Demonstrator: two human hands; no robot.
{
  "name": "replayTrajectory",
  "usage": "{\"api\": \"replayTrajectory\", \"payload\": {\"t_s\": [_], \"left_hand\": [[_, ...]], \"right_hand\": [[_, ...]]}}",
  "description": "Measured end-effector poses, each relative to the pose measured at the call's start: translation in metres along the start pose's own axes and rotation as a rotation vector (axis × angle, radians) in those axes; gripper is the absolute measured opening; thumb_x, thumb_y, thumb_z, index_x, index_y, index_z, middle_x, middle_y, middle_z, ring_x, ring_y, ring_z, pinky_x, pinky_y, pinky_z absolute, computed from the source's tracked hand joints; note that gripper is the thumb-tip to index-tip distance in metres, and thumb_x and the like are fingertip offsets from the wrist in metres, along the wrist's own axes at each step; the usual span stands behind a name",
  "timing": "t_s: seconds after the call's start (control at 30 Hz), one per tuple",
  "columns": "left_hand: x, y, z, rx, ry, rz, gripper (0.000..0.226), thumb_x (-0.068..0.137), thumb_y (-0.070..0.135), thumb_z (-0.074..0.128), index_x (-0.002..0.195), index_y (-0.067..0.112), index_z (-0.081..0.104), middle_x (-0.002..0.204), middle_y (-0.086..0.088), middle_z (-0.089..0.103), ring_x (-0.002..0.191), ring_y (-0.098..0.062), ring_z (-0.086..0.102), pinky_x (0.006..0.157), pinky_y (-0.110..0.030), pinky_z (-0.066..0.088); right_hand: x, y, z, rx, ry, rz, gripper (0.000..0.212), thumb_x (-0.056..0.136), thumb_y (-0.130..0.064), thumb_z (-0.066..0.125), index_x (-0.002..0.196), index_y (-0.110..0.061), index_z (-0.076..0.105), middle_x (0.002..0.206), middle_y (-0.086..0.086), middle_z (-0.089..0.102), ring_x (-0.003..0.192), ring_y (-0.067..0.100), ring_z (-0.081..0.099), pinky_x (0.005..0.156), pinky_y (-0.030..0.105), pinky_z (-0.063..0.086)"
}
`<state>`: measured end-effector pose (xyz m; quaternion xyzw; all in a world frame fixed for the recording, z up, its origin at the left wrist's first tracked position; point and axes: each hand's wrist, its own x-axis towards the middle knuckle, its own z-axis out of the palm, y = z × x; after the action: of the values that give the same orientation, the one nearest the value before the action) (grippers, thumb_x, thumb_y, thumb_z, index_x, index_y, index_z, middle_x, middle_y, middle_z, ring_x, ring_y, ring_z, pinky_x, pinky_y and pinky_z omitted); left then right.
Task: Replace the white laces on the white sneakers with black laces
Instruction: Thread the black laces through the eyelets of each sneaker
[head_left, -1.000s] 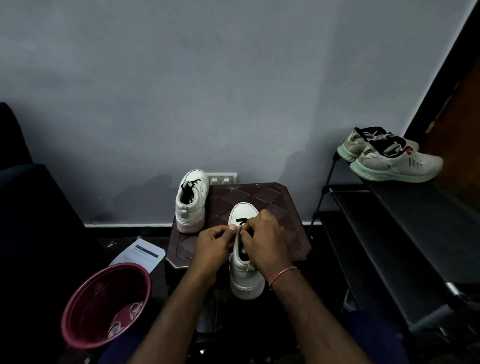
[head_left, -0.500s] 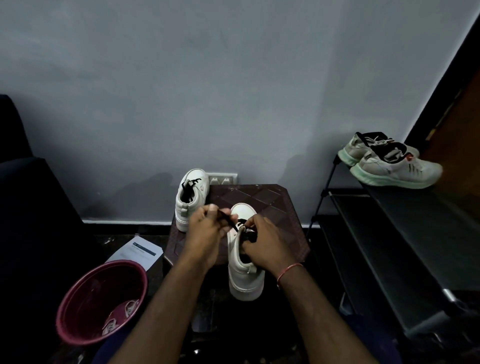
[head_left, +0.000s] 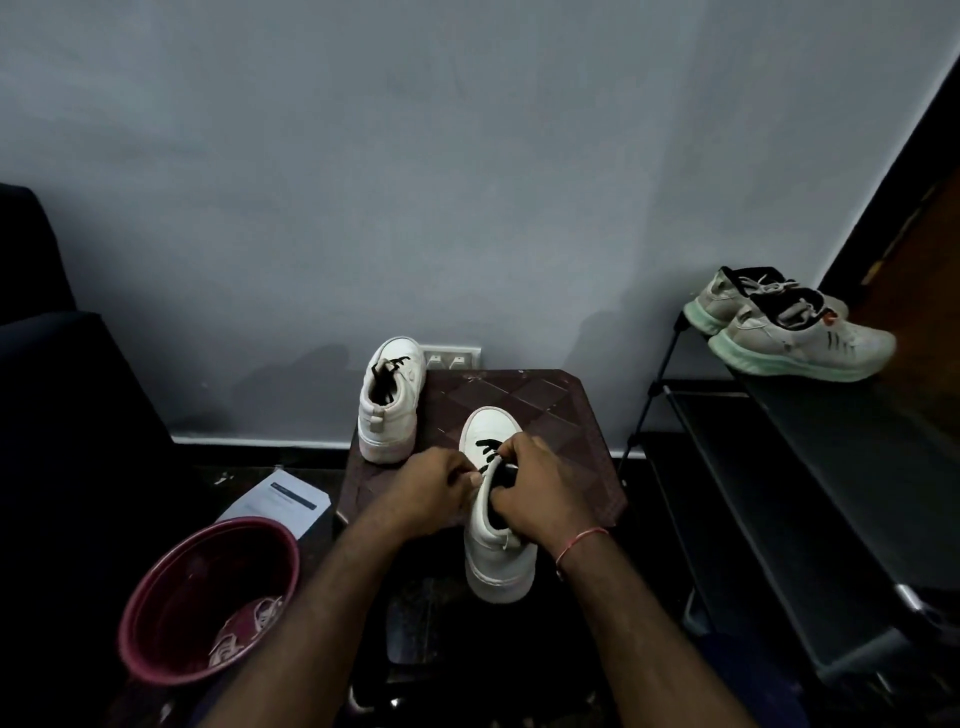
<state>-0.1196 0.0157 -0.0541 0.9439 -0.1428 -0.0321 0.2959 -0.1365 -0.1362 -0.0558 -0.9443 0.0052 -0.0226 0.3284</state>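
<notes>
left hand (head_left: 434, 488): fingers (head_left: 464, 477) curled, pinching black lace (head_left: 488, 448) | right hand (head_left: 537, 491): curled, gripping sneaker (head_left: 498, 564)

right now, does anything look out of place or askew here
Yes. The near sneaker juts heel-first past the small table's front edge, held by the left hand and right hand. The far sneaker hangs over the table's left edge. A sheet of paper also lies on the floor.
</notes>
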Motion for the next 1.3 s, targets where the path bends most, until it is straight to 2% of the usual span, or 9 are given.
{"api": "replayTrajectory", "payload": {"t_s": [0.17, 0.3, 0.37, 0.47, 0.57, 0.67, 0.83, 1.07, 1.3], "left_hand": [[-0.002, 0.015, -0.010, -0.391, 0.188, 0.028, 0.027, 0.096, 0.015, 0.056, 0.069, 0.020, 0.059, 0.059, 0.009, 0.055, 0.054, 0.003, 0.047, 0.059, -0.023, 0.036], [-0.005, 0.035, -0.033, -1.514, 0.329, 0.008, 0.033, 0.102, 0.016, 0.038, 0.078, 0.014, 0.061, 0.068, 0.003, 0.067, 0.068, -0.008, 0.059, 0.071, -0.026, 0.048], [-0.005, 0.040, -0.049, -1.792, 0.364, 0.019, 0.029, 0.102, 0.021, 0.039, 0.078, 0.014, 0.055, 0.070, -0.002, 0.067, 0.061, -0.011, 0.061, 0.065, -0.028, 0.055], [-0.006, 0.041, -0.049, -1.139, 0.459, -0.042, 0.021, 0.098, 0.018, 0.052, 0.083, 0.008, 0.063, 0.065, 0.002, 0.066, 0.041, -0.003, 0.045, 0.042, -0.016, 0.037], [0.000, 0.021, -0.021, -0.350, 0.249, -0.027, 0.018, 0.092, 0.016, 0.063, 0.078, 0.007, 0.071, 0.061, -0.003, 0.066, 0.041, -0.001, 0.052, 0.047, -0.018, 0.036], [0.002, 0.006, -0.003, -0.028, 0.035, 0.053, 0.027, 0.090, 0.024, 0.063, 0.070, 0.005, 0.066, 0.069, -0.016, 0.065, 0.061, -0.023, 0.059, 0.057, -0.031, 0.043], [0.005, 0.012, -0.010, -0.098, 0.088, 0.024, 0.028, 0.092, 0.015, 0.059, 0.065, 0.020, 0.052, 0.065, -0.004, 0.061, 0.062, -0.018, 0.053, 0.056, -0.026, 0.029], [0.002, 0.017, -0.059, -1.433, 0.550, -0.046, 0.026, 0.101, 0.012, 0.043, 0.077, 0.012, 0.052, 0.056, 0.004, 0.053, 0.051, -0.005, 0.046, 0.054, -0.018, 0.038], [0.004, -0.007, -0.045, -0.655, 0.577, -0.121, 0.013, 0.095, 0.022, 0.057, 0.089, 0.011, 0.063, 0.075, -0.003, 0.065, 0.060, -0.015, 0.057, 0.061, -0.027, 0.048]], "right_hand": [[0.003, 0.000, 0.000, -0.058, 0.006, 0.004, 0.023, 0.073, -0.027, 0.062, 0.095, -0.025, 0.054, 0.106, -0.003, 0.057, 0.097, 0.023, 0.059, 0.083, 0.036, 0.049], [0.003, 0.000, 0.001, -0.048, 0.012, 0.004, 0.025, 0.072, -0.024, 0.061, 0.097, -0.025, 0.055, 0.109, -0.002, 0.057, 0.099, 0.024, 0.059, 0.086, 0.036, 0.049], [0.003, 0.000, 0.001, -0.046, 0.012, 0.010, 0.026, 0.071, -0.023, 0.062, 0.096, -0.025, 0.055, 0.109, -0.002, 0.057, 0.099, 0.023, 0.059, 0.086, 0.036, 0.049], [0.003, 0.000, 0.001, -0.036, 0.008, 0.017, 0.024, 0.072, -0.022, 0.062, 0.095, -0.025, 0.055, 0.108, -0.002, 0.057, 0.098, 0.023, 0.059, 0.082, 0.034, 0.048], [0.003, 0.001, 0.001, -0.042, 0.011, 0.024, 0.025, 0.073, -0.025, 0.063, 0.097, -0.025, 0.056, 0.107, -0.003, 0.056, 0.097, 0.023, 0.059, 0.077, 0.030, 0.045], [0.003, 0.002, 0.001, -0.050, 0.011, 0.028, 0.027, 0.074, -0.030, 0.065, 0.099, -0.025, 0.055, 0.109, -0.003, 0.056, 0.099, 0.023, 0.058, 0.076, 0.029, 0.043], [0.005, 0.002, 0.003, -0.023, 0.007, 0.027, 0.025, 0.074, -0.032, 0.065, 0.096, -0.025, 0.055, 0.106, -0.002, 0.055, 0.097, 0.023, 0.058, 0.081, 0.034, 0.048], [0.005, 0.004, 0.005, 0.007, 0.029, 0.016, 0.016, 0.078, -0.023, 0.054, 0.094, -0.025, 0.057, 0.108, 0.000, 0.057, 0.098, 0.024, 0.057, 0.084, 0.033, 0.046], [0.004, 0.007, 0.008, 0.109, 0.065, 0.043, 0.017, 0.075, -0.024, 0.053, 0.090, -0.027, 0.060, 0.102, -0.003, 0.058, 0.093, 0.024, 0.060, 0.083, 0.039, 0.051]]}}
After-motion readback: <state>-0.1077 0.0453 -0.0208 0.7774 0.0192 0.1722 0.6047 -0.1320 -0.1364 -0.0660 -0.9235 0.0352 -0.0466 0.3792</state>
